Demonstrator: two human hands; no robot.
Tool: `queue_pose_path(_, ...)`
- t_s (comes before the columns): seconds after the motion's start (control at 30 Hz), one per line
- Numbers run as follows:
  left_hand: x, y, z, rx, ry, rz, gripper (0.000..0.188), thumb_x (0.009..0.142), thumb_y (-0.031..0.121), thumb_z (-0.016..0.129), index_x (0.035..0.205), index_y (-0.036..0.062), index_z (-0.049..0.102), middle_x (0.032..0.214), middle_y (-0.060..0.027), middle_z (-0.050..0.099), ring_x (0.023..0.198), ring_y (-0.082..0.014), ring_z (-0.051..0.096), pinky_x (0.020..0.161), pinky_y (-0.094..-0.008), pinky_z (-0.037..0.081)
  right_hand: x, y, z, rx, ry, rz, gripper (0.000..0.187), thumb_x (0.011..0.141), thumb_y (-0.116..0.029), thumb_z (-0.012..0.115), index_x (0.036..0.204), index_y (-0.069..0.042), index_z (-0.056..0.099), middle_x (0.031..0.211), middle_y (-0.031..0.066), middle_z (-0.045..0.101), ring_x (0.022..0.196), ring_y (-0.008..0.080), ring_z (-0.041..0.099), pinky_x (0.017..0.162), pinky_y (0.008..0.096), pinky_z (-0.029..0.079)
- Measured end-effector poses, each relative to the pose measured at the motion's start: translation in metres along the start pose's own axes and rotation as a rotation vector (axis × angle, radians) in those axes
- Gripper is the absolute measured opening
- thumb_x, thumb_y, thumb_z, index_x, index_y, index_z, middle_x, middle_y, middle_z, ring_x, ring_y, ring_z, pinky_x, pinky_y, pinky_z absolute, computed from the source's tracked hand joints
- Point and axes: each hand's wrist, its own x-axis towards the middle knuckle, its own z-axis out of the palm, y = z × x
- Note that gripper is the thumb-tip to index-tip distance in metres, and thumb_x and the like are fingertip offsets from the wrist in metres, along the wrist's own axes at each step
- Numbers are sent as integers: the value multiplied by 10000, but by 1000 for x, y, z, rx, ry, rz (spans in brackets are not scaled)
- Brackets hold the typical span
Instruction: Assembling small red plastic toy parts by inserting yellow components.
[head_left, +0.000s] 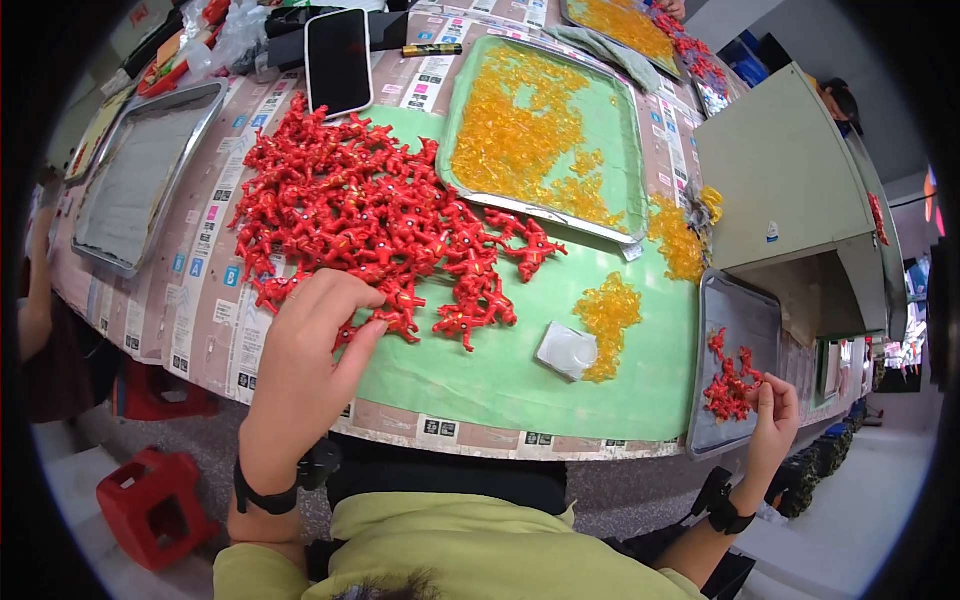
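Note:
A large heap of small red plastic figures (350,215) lies at the left middle of the table. My left hand (322,335) is at the heap's near edge, its thumb and forefinger a little apart beside a figure, with no figure clearly gripped. To the right, my right hand (774,420) has thumb and fingers closed at the edge of a red figure (745,385) over a grey metal tray (715,290). Several red figures lie together in that tray, and my fingertips partly hide where they meet the figure.
A green-lined tray (625,130) holds translucent yellow pieces (525,125). More yellow pieces (610,320) lie on the green sheet (470,395), beside a small white square container (567,351). A phone (338,62), an empty-looking metal tray (140,170) and a beige cabinet (790,180) stand around.

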Motion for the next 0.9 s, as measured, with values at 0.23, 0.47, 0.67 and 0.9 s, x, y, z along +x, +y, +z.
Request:
queue_pose_path(0.23, 1, 12, 16, 185, -123, -7, 227, 712, -22, 652, 895, 8, 522, 841, -119, 509, 782, -295, 526, 709, -372, 418, 5, -17, -4, -348, -40, 20, 158, 895, -56, 560, 1028, 27, 577, 794, 58, 625, 735, 106, 594, 672, 237, 473)
queue_pose_path(0.47, 0, 22, 9, 28, -48, -25, 195, 718, -58, 602, 905, -11, 574, 822, -95, 521, 751, -197, 542, 687, -279, 437, -3, -96, 77, -147, -586, -347, 197, 827, 23, 585, 1021, 4, 608, 924, 144, 640, 792, 249, 648, 715, 307, 500)
queue_pose_path(0.67, -3, 13, 10, -148, 136, 45, 219, 714, -121, 562, 888, -6, 628, 916, -80, 488, 770, -145, 526, 654, -253, 459, 2, -87, 116, -316, -708, -549, 319, 804, 54, 543, 1107, -38, 589, 1022, 131, 566, 906, 324, 582, 780, 364, 473)
queue_pose_path(0.9, -6, 14, 14, -349, 208, -88, 200, 731, -145, 539, 845, -9, 633, 1052, -89, 482, 851, -120, 523, 656, -214, 462, -9, -93, 105, -396, -730, -354, 273, 813, 57, 531, 1062, -33, 597, 965, 126, 551, 876, 312, 578, 756, 362, 471)
